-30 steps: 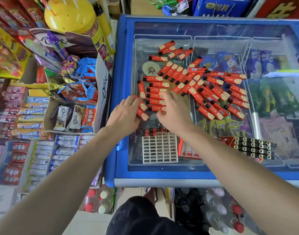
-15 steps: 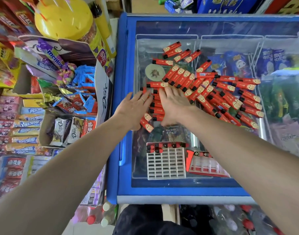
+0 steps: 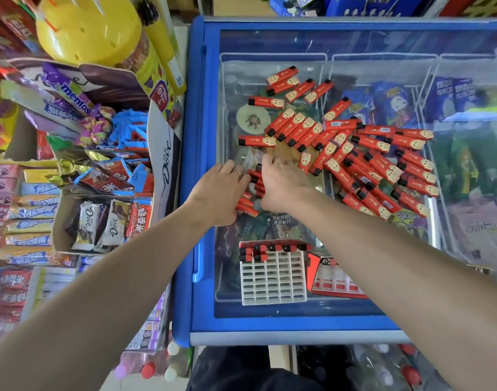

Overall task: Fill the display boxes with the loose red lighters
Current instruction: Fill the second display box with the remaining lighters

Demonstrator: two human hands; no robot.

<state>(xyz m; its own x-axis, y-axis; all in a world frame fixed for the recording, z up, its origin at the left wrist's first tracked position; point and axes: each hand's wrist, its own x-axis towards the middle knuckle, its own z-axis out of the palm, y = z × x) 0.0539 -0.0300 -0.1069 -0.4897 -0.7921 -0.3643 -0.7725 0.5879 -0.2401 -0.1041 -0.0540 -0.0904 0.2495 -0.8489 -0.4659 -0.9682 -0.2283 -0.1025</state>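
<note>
Shop interior, blue chest freezer (image 3: pixel 196 193) with glass lid serving as tabletop; snack shelves to the left. Nearest on the glass: white grid display box (image 3: pixel 272 280), only its far rows filled with upright lighters, most cells vacant; second red display box (image 3: pixel 336 280) just beside it to the right, appears unfilled. Beyond these, both hands together over a small bundle of gathered lighters (image 3: pixel 248 203). Left hand (image 3: pixel 217 193) cupped against the bundle's left side, fingers curled round it, ring visible. Right hand (image 3: pixel 281 184) pressed on the bundle from the right, fingers blurred; whether they curl round it cannot be told. Farther back and to the right: large scatter of loose red lighters (image 3: pixel 363 153) lying flat at mixed angles, some well apart near the far edge. Step judged: collecting and aligning a handful, early in the fill. Next move likely calls for squaring the bundle, caps same way, carrying it back to the white grid and seating each piece upright in a vacant cell.
</note>
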